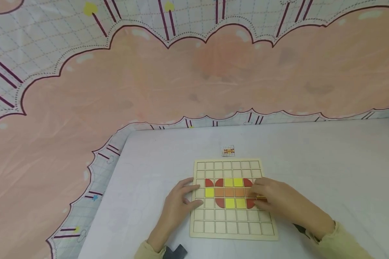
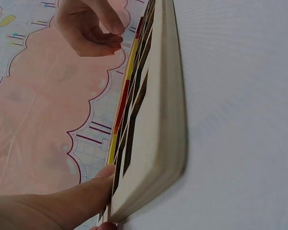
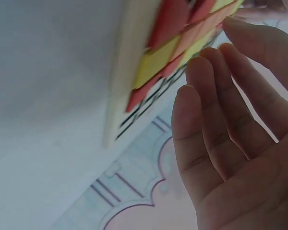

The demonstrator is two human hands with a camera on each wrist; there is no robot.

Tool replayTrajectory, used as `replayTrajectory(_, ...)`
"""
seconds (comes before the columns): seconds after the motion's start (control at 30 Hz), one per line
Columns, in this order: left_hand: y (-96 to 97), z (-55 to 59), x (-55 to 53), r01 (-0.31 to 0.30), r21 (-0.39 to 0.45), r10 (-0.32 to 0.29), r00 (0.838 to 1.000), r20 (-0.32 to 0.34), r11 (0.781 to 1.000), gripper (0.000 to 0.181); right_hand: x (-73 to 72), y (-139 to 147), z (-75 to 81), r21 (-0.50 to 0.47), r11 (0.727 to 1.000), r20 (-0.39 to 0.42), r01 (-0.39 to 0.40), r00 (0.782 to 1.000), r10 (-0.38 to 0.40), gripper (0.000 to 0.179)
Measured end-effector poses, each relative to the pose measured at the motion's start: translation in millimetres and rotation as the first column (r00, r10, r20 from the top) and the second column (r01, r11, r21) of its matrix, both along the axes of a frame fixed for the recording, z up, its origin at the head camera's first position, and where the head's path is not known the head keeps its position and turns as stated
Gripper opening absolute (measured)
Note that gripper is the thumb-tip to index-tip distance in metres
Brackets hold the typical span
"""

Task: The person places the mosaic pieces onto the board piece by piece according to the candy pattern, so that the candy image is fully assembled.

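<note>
A pale wooden grid board (image 1: 233, 236) lies flat on the white table. Red rounded-corner tiles (image 1: 219, 203), yellow square tiles (image 1: 233, 182) and orange square tiles (image 1: 229, 192) fill cells in its middle rows. At the board's left side, my left hand (image 1: 176, 203) rests with fingers spread, its thumb (image 2: 103, 175) and fingertips touching the edge. My right hand (image 1: 275, 198) hovers over the right side, hiding some cells there. In the right wrist view, its fingers (image 3: 187, 110) are loosely bent near the tiles, with nothing visible between them and the thumb.
Behind the board lies a small card (image 1: 228, 151) printed with a coloured grid pattern. The white table (image 1: 337, 162) extends to both sides. A pink and blue patterned cloth (image 1: 194, 79) spreads past the table's far and left edges.
</note>
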State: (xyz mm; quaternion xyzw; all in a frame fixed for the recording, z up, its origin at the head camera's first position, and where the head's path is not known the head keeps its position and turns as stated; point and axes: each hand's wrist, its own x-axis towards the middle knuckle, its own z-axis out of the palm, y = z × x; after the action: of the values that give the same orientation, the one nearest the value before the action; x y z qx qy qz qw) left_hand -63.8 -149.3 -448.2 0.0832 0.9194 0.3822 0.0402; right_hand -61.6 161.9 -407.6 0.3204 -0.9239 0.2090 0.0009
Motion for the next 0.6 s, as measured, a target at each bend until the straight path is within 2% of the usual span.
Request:
replayTrajectory(0.27,1.3,1.6,-0.1,-0.003,-0.004,0.003,1.0,0.005,1.0,0.046,-0.7,17.3,-7.2,0.071,0.997,-0.024,0.009,1.0,-0.008,0.014)
replayTrajectory(0.6,1.2,1.1,0.1,-0.002,-0.007,0.002,1.0,0.0,1.0,0.046,6.0,39.3,-6.5,0.11,0.991,0.042,0.072,0.996,-0.077,0.018)
